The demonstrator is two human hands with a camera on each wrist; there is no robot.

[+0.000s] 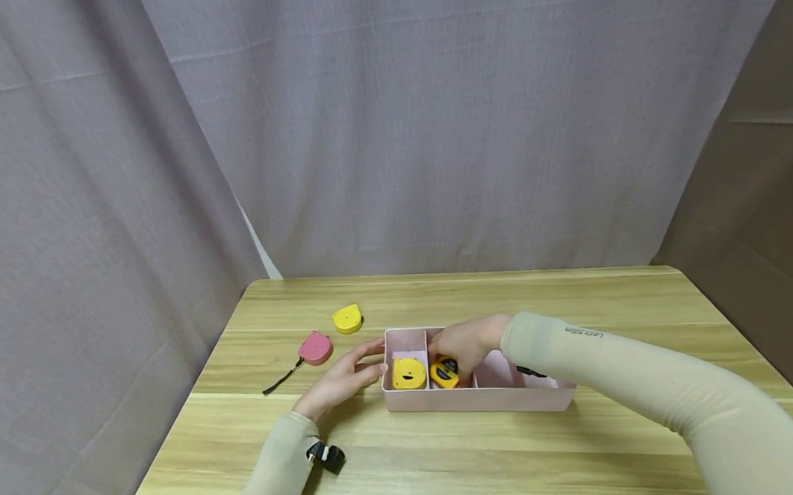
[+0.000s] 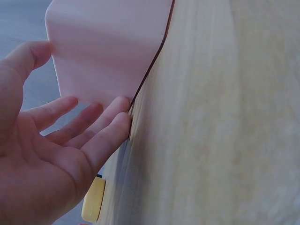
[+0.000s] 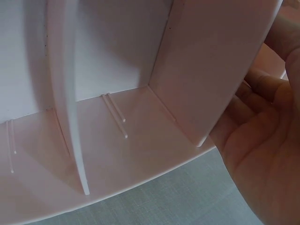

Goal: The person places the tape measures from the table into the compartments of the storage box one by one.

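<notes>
- Pink divided box (image 1: 475,400): smooth matt plastic, thin walls, faint moulded ribs on the floor in the right wrist view.
- Table (image 1: 582,447): pale wood grain, smooth with a low sheen.
- Yellow tape measures (image 1: 408,373) in the box: glossy plastic cases.
- Pink tape measure (image 1: 316,348) on the table: smooth plastic, black cord strap.
- Backdrop curtain (image 1: 430,126): grey matt cloth, softly creased.
- Sleeves (image 1: 646,384): beige stretch fabric, matt.

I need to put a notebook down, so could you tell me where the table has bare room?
Bare: the wide strip behind the pink box to the far edge, and the near strip in front of it. Crowded: left of the box, with the left hand, pink tape measure and yellow tape measure.
</notes>
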